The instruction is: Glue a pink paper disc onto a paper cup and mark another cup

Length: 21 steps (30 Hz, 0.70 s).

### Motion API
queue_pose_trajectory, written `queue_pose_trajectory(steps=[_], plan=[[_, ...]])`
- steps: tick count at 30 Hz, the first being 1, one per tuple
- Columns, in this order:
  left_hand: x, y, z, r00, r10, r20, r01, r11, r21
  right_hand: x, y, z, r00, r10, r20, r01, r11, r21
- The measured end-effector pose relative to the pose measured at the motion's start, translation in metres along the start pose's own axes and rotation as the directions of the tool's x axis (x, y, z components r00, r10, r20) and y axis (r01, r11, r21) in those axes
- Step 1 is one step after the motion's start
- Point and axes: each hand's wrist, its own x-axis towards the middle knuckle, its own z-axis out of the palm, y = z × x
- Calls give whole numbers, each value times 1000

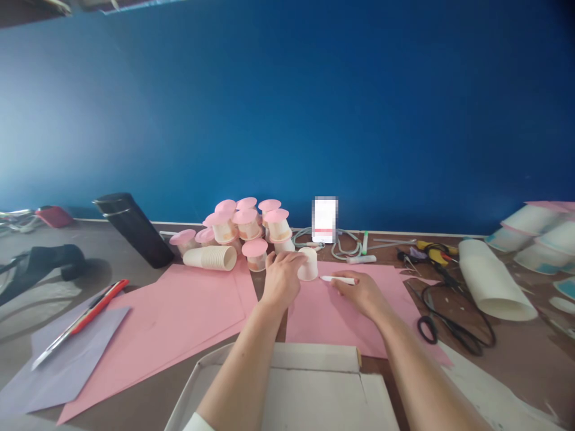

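A white paper cup [308, 265] stands on a sheet of pink paper [332, 317], its narrower end apparently up. My left hand [283, 276] grips it from the left, fingertips at its upper edge; the thumb is hard to make out. In my right hand [359, 291] is a white pen [338, 279], pinched between thumb and fingers. The pen lies nearly level, its tip just right of the cup's base. Left of my left hand, a cup with a round pink paper top [254, 248] stands close by.
Several pink-topped cups are piled behind, near a lying cup stack [210, 258]. Leftward are a black flask [133, 229] and red utility knife [96, 308]. Rightward lie scissors [449, 326], cables and a large cup stack [494, 281]. A white cardboard box [323, 395] sits in front.
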Motion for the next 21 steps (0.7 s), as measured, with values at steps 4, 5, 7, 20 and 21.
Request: queue_pose_trajectory(steps=[4,5,7,20,21], plan=[[0,0,1,1000,-2,0,2,1000,9,0,-2,1,1000,29,-3,-28,997,65],[0,0,1,1000,-2,2,2,1000,11,-1,-3,1,999,33,-4,-32,996,82],[0,0,1,1000,-1,5,1,1000,12,-1,-4,0,999,39,-9,-38,993,116],[-1,1,0,999,34,-7,-33,999,19,-4,-13,-7,950,105,-293,10,931,365],[-1,1,0,999,47,-14,-47,999,18,-4,-13,-7,941,111,-318,16,928,371]])
